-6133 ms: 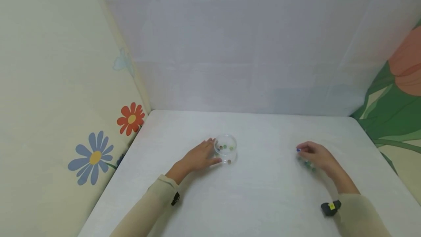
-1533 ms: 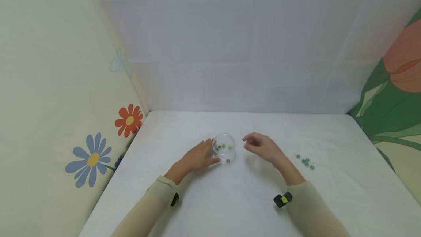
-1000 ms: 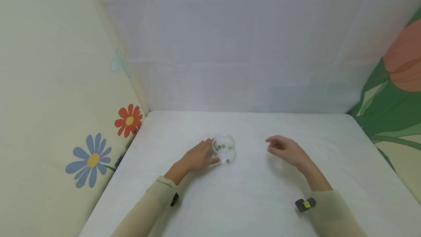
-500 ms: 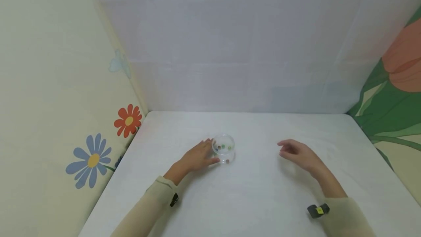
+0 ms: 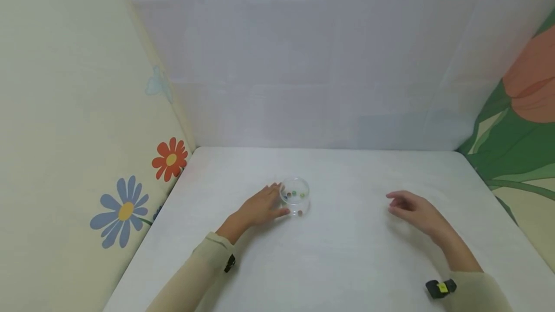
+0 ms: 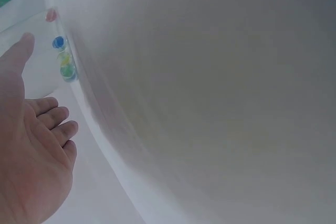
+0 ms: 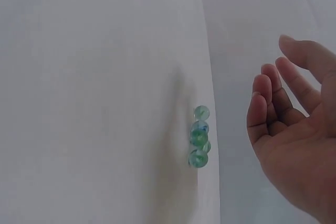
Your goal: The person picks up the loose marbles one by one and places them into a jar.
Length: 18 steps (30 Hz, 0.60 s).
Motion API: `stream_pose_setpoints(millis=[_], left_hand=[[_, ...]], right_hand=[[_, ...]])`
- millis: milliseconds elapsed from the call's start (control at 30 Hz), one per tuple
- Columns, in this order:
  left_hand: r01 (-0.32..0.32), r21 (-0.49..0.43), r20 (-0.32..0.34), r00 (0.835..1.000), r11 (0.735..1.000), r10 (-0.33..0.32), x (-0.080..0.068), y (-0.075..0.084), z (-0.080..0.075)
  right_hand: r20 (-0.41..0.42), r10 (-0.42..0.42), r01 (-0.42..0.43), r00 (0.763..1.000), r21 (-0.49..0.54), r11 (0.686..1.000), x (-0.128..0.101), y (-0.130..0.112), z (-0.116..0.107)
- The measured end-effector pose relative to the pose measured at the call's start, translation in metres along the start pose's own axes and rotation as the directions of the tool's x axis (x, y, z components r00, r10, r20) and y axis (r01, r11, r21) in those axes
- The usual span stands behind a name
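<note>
My left hand rests beside a clear round bowl, thumb and fingers spread along its left side. Inside the bowl lie several marbles, among them green and brown ones. The left wrist view shows a row of marbles, blue, yellow, green and reddish, beyond my left hand. My right hand hovers over the right part of the table, fingers loosely bent and holding nothing. In the right wrist view a cluster of green and blue-green marbles lies near my right hand; the hand hides it in the head view.
A white cloth covers the table. White sheeting hangs behind its far edge. Flower-printed panels stand at the left and right sides.
Earlier my right hand pinched a blue marble at the right cluster, then was beside the bowl without one visible. It has since moved back right over the cluster. My left hand stays put.
</note>
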<state>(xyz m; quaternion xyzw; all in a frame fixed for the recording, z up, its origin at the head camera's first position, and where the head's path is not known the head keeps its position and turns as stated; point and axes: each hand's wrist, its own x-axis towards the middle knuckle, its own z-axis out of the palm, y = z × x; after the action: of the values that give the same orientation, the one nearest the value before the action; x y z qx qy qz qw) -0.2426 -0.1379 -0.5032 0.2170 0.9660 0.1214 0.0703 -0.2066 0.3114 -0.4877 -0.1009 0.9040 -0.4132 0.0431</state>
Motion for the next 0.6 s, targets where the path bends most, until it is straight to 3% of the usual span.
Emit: stream_pose_setpoints(millis=[600], left_hand=[[-0.030, 0.004, -0.003, 1.000, 1.000, 0.030, -0.004, 0.002, -0.006]], right_hand=[[0.027, 0.101, -0.100, 0.995, -0.022, 0.995, -0.020, 0.043, -0.021]])
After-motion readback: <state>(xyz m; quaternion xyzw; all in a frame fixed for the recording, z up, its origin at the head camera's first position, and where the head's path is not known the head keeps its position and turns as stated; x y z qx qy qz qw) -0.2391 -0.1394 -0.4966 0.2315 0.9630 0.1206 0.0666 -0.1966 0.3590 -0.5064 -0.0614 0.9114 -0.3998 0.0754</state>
